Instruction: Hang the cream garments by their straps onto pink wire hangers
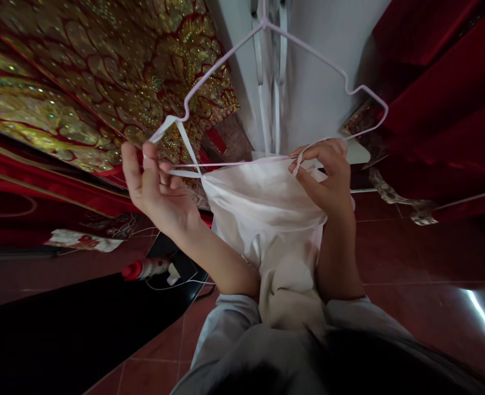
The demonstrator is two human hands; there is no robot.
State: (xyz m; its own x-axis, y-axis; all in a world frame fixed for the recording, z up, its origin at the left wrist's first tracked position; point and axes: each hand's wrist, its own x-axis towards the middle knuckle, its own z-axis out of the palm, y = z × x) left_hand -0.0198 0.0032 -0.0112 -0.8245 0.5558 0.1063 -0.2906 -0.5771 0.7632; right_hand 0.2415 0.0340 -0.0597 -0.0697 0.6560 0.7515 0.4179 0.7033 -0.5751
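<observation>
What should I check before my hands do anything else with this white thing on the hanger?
1. Left strap on the hanger: ok, it lies across the left end.
2. Right strap held: ok, pinched in the right hand.
3. Right strap over the hanger: cannot tell, fingers cover that spot.
4. Left hand gripping firmly: cannot tell, though its fingertips are at the hanger's left end.
5. White garment smooth: not ok, it has folds.
</observation>
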